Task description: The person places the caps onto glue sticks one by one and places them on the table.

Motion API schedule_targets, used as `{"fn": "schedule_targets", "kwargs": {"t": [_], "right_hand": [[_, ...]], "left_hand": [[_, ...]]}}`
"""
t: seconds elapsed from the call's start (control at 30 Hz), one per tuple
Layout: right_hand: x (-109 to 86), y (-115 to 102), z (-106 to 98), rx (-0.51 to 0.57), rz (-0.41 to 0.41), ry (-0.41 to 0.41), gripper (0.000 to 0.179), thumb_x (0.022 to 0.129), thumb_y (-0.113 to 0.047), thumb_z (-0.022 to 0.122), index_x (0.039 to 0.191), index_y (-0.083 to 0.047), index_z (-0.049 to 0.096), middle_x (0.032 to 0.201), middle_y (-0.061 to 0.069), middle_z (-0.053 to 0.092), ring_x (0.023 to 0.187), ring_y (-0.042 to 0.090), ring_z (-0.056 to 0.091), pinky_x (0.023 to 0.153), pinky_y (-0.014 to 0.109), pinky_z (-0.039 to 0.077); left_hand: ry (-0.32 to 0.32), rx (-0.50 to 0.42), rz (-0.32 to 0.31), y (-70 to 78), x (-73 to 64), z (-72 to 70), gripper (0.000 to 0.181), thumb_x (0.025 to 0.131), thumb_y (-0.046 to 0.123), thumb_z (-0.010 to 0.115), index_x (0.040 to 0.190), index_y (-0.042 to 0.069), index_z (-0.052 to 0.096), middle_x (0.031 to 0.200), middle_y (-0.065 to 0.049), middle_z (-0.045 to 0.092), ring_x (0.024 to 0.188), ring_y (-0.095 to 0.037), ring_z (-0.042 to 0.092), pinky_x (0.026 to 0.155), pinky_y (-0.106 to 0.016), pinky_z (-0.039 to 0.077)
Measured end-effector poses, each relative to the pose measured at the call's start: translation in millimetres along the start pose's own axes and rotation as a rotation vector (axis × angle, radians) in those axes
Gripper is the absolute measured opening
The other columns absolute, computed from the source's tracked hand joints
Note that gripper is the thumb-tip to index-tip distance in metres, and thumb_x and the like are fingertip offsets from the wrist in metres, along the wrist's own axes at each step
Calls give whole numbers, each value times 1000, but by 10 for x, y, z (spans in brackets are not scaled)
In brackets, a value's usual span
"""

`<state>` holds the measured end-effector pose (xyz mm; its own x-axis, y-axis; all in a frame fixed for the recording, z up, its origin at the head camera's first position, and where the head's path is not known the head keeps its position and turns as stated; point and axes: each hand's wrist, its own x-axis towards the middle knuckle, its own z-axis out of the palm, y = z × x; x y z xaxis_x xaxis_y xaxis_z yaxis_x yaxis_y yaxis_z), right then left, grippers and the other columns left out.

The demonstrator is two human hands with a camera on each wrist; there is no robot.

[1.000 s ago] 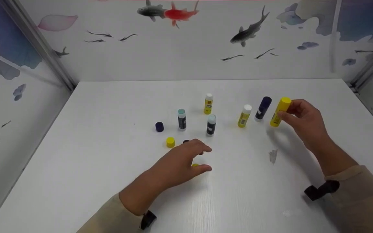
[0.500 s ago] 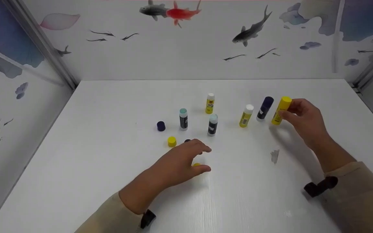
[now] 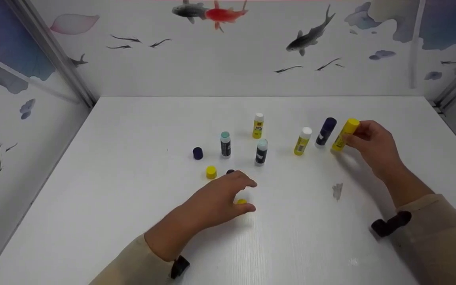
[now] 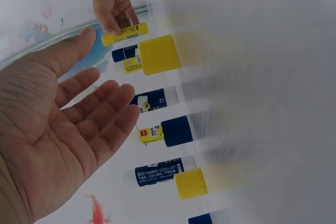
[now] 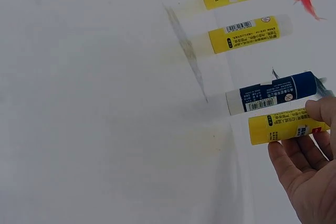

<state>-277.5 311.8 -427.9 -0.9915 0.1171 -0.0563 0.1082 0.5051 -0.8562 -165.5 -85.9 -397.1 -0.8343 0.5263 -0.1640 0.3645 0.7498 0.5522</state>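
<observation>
My right hand (image 3: 376, 148) pinches a capped yellow glue stick (image 3: 345, 135) between thumb and fingers at the right of the table. Just left of it a capped navy glue stick (image 3: 326, 132) stands upright. My left hand (image 3: 216, 202) hovers with fingers relaxed and apart, holding nothing. Under and beside it are a yellow cap (image 3: 242, 201) and a navy cap (image 3: 230, 171), each partly hidden by the hand in the head view. Another yellow cap (image 3: 211, 172) and a navy cap (image 3: 198, 153) stand to its left.
Uncapped glue sticks stand upright mid-table: two navy ones (image 3: 225, 145) (image 3: 261, 152) and two yellow ones (image 3: 258, 126) (image 3: 302, 141). A grey smudge (image 3: 337, 191) marks the white table (image 3: 133, 130). Walls with painted fish (image 3: 311, 37) close off the back and sides.
The head view has shifted slightly, moving the table things a little to the right in it. The right hand keeps its hold on the yellow glue stick; the left hand stays nearly still.
</observation>
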Motion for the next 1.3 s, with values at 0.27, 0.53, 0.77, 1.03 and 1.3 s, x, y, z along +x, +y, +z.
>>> {"fn": "schedule_targets", "kwargs": {"t": [0.27, 0.53, 0.77, 1.03, 1.3], "right_hand": [[38, -2, 26, 30, -7, -11, 55, 102, -37, 66, 146, -10, 47, 143, 7, 54, 128, 20, 56, 90, 9, 53], [89, 21, 57, 38, 5, -21, 55, 103, -38, 65, 146, -9, 46, 142, 7, 54, 130, 22, 56, 92, 12, 54], [109, 33, 78, 32, 17, -23, 53, 103, -37, 65, 145, -10, 47, 140, 7, 54, 130, 22, 57, 92, 13, 55], [121, 27, 99, 30, 14, -24, 53, 104, -36, 64, 145, -9, 46, 141, 7, 53, 129, 21, 56, 91, 11, 54], [129, 55, 106, 33, -11, -34, 53, 103, -35, 66, 145, -9, 47, 137, 5, 54, 125, 17, 57, 91, 9, 53]], "left_hand": [[-16, 15, 0, -20, 5, 26, 53, 96, 38, 76, 144, 22, 60, 145, 6, 60, 133, -13, 59, 114, -35, 49], [-40, 35, -23, -14, 5, 31, 54, 95, 38, 76, 145, 23, 60, 146, 6, 59, 134, -14, 58, 116, -35, 48], [-53, 42, -25, -19, -4, 19, 54, 96, 37, 76, 146, 23, 59, 146, 5, 59, 135, -14, 57, 116, -35, 47], [-69, 57, -44, -37, -7, 15, 54, 96, 36, 76, 146, 24, 59, 146, 6, 59, 135, -14, 57, 116, -35, 48], [-78, 54, -73, -34, -2, 32, 56, 94, 36, 78, 146, 25, 59, 148, 6, 58, 134, -15, 58, 116, -36, 48]]}}
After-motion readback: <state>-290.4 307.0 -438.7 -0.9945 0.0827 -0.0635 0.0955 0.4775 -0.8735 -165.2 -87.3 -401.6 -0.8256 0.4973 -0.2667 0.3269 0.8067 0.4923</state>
